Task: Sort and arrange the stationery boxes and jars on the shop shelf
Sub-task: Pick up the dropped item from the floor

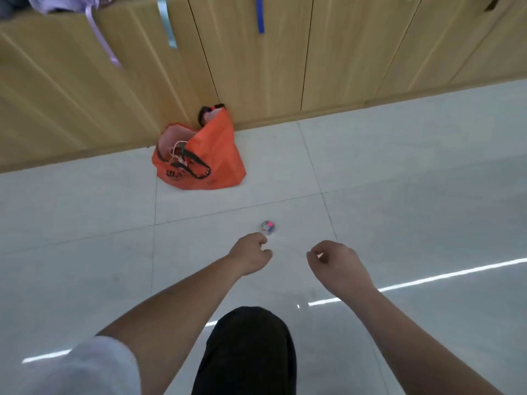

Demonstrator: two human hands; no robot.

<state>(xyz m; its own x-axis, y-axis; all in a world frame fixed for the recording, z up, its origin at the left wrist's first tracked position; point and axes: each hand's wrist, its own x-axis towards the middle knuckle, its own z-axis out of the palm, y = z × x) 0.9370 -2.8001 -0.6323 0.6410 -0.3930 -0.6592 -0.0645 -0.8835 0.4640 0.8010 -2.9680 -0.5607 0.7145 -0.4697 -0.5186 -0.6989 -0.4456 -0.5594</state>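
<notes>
Left hand (251,253): mine, stretched forward and down over the floor, fingers curled into a loose fist with nothing seen inside it. The knuckles lie just beside the jar; I cannot tell whether they touch it.

Right hand (339,263): mine, held level with the left and apart from it, fingers curled, thumb drawn in against the forefinger. Whether anything is pinched there I cannot tell.

Small round clear jar (268,226): one item, with pink and purple inside, sitting on the floor just beyond my left hand. It is too blurred to describe further.

Pale grey glossy tiled floor (85,209): dark grout lines, with bright streaks of reflected light across the near part.

Orange fabric shopping bag with black handles (216,155): one item, slumped open on the floor against the foot of the cabinets, well beyond the jar. Its contents are unclear.

Light wooden cabinet fronts (256,67): a row of tall panels along the far edge of the floor.

Lilac ribbon (105,47) and blue strip (260,15): both hanging down over the cabinet fronts from above.

Black trouser knee (248,352): mine, between my forearms. White sleeve (94,366): on my left upper arm.
</notes>
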